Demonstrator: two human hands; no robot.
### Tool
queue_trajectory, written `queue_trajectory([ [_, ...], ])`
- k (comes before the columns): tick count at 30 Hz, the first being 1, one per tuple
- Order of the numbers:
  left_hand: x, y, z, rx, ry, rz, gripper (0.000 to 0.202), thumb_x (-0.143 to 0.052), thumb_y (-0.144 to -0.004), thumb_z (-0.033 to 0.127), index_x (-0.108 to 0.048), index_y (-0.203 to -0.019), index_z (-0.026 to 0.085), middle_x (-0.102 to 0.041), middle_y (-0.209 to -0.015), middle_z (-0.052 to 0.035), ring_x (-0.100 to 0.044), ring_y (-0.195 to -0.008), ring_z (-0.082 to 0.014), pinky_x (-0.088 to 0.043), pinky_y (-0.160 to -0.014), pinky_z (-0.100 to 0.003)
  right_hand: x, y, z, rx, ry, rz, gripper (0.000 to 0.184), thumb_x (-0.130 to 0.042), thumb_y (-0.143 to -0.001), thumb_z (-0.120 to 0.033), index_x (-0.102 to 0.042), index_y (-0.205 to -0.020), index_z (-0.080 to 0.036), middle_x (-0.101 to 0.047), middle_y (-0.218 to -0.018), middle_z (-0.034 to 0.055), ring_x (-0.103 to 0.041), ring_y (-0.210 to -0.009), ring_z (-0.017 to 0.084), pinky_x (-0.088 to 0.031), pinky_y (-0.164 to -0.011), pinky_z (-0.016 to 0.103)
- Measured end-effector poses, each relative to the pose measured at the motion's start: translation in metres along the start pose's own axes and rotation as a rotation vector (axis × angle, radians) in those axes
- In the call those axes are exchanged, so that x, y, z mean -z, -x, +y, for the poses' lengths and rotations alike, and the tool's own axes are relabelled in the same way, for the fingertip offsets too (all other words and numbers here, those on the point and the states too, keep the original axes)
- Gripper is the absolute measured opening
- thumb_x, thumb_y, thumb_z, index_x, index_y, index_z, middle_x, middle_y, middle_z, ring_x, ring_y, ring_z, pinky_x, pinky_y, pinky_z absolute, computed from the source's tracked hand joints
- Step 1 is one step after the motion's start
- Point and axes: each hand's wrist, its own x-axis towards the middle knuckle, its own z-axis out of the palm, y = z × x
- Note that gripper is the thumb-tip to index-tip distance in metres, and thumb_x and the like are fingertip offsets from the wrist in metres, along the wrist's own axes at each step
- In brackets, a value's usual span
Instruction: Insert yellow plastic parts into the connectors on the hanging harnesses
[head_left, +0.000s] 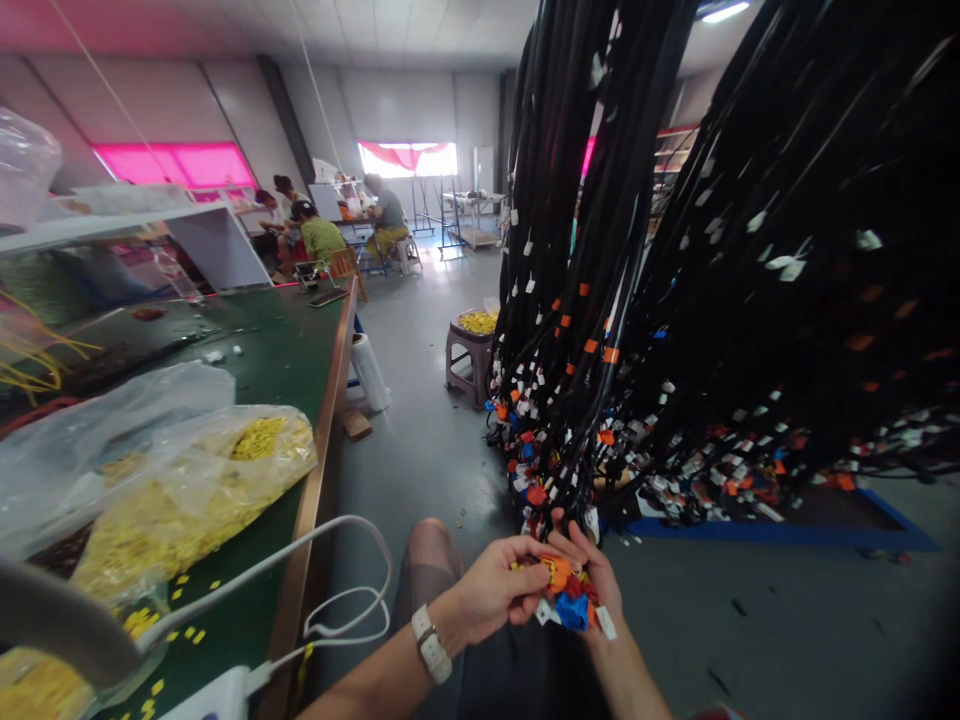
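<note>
My left hand, with a white watch on its wrist, is closed in a pinch at an orange connector. From the other side, my right hand curls around the same bunch of wire ends. A blue connector, some red pieces and a white tag show between the two palms. Yellow bits, too small to make out fully, sit at the orange connector. Just beyond my fingers hangs a thick mass of black cable harnesses, with many coloured connectors at the lower ends.
On the green-topped workbench at left lies a clear bag of small yellow parts, with loose ones nearby. A white cable loops over the bench edge. A stool holds more yellow parts. Several people sit at tables behind.
</note>
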Motion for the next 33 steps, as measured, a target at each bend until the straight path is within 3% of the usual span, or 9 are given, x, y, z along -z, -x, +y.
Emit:
queue_trajectory([
  [11,0.000,-0.001,-0.005,-0.050,0.038,0.042,0.036,-0.076,-0.062,0.033,-0.056,-0.083,0.011,-0.058,-0.060,0.0004,-0.039,-0.035,-0.0018,-0.022,-0.031,-0.014,-0.003,0.000,0.002,-0.019,-0.077,-0.005,0.016,-0.062,-0.079,-0.015,-0.056,-0.093,-0.020,-0.039,-0.042,-0.0126,-0.043,-0.038,0.005,-0.040,-0.044,0.014],
  [20,-0.008,0.003,0.004,-0.013,-0.036,0.014,0.042,-0.074,-0.066,0.031,-0.061,-0.099,0.009,-0.053,-0.062,0.0021,-0.040,-0.037,-0.0014,-0.028,-0.032,-0.014,0.002,0.000,0.000,0.007,0.016,0.014,0.020,-0.065,-0.077,-0.018,-0.055,-0.093,-0.023,-0.041,-0.043,-0.0132,-0.045,-0.040,0.005,-0.040,-0.048,0.014],
  [33,-0.006,0.002,0.002,-0.025,0.029,0.077,0.040,-0.078,-0.059,0.030,-0.052,-0.085,0.013,-0.053,-0.056,0.0049,-0.036,-0.033,-0.0013,-0.018,-0.030,-0.014,-0.003,-0.003,0.002,0.013,0.036,0.052,0.019,-0.066,-0.076,-0.014,-0.056,-0.090,-0.022,-0.038,-0.042,-0.0131,-0.042,-0.039,0.005,-0.040,-0.047,0.014],
])
